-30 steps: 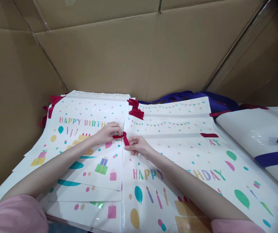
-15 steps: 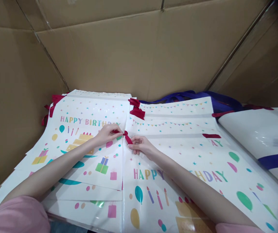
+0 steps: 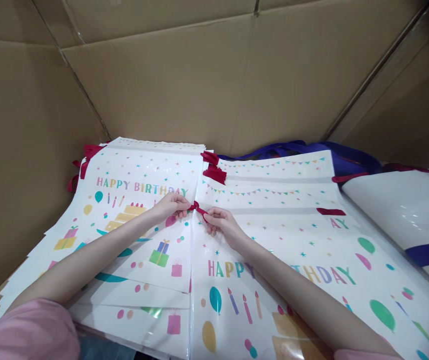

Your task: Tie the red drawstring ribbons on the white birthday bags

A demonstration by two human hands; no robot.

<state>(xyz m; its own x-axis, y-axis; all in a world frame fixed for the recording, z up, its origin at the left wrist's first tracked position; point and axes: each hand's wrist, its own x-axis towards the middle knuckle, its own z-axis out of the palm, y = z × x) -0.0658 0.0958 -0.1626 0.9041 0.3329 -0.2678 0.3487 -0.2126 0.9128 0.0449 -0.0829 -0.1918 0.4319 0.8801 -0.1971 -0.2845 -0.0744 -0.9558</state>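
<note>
My left hand [image 3: 172,206] and my right hand [image 3: 222,223] meet at the middle, both pinched on a short red ribbon [image 3: 197,207] stretched between their fingertips. The ribbon lies at the left edge of a white "HAPPY BIRTHDAY" gift bag [image 3: 285,250] that is spread flat under my right arm. Under my left arm is a stack of the same printed bags [image 3: 124,200], fanned out towards me.
Cardboard walls [image 3: 199,90] close in the back and left. More red ribbon ends [image 3: 213,170] stick out at the bags' far edge and at the left [image 3: 81,167]. White bags with blue ribbons [image 3: 417,220] lie at the right, blue straps [image 3: 312,148] behind.
Both hands have drawn closer together on the ribbon, so less of it shows between them. The view has shifted slightly.
</note>
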